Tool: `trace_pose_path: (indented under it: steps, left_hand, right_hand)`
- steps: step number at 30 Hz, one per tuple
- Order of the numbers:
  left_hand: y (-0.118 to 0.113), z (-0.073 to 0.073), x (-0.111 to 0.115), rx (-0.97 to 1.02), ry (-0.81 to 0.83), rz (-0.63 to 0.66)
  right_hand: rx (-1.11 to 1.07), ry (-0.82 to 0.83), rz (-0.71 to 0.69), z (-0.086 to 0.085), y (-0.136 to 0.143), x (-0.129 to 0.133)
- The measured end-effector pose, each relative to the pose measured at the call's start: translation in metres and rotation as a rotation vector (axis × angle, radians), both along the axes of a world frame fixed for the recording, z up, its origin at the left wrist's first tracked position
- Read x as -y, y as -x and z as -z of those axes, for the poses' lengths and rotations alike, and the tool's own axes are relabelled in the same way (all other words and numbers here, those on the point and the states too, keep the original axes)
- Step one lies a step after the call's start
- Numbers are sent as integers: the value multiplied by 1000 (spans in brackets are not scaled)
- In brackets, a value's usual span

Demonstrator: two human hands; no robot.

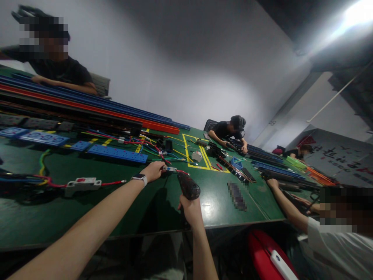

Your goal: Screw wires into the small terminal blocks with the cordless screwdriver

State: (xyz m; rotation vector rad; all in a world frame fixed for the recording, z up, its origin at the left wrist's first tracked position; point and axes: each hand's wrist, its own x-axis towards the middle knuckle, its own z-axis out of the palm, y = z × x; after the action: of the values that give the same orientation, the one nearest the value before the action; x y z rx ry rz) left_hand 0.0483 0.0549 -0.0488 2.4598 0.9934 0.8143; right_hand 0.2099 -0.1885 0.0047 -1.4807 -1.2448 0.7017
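My left hand (pixel 153 170), with a watch on the wrist, pinches a small white and blue electrical part (pixel 171 169) with a red wire on the green table (pixel 122 202). My right hand (pixel 190 208) grips a black power screwdriver (pixel 188 186), whose tip points at that part. A white circuit breaker (pixel 82 184) with red wires lies to the left of my left arm.
Blue power strips (pixel 118 153), loose coloured wires (pixel 151 147) and long red and blue rails (pixel 87 107) cover the far left. Yellow tape (pixel 198 155) marks a square. Other people sit at the left, the far end and the right; a person's arm (pixel 284 202) rests on the table's right edge.
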Motion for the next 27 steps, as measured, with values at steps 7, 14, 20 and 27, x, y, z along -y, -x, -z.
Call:
trace_pose_path:
  steps: [7,14,20,27]
  left_hand:
    - [1,-3,3,-2,4,-2]
    - [1,-4,3,-8,17,-13]
    - [1,-5,4,-6,0,-4]
    - [1,-4,3,-21,-8,-5]
  right_hand:
    - [-2,17,3,-3,1,0]
    - [22,21,-9,-4,0,1]
    - [-9,22,-1,-4,1,1]
    - [-7,17,-2,-6,3,1]
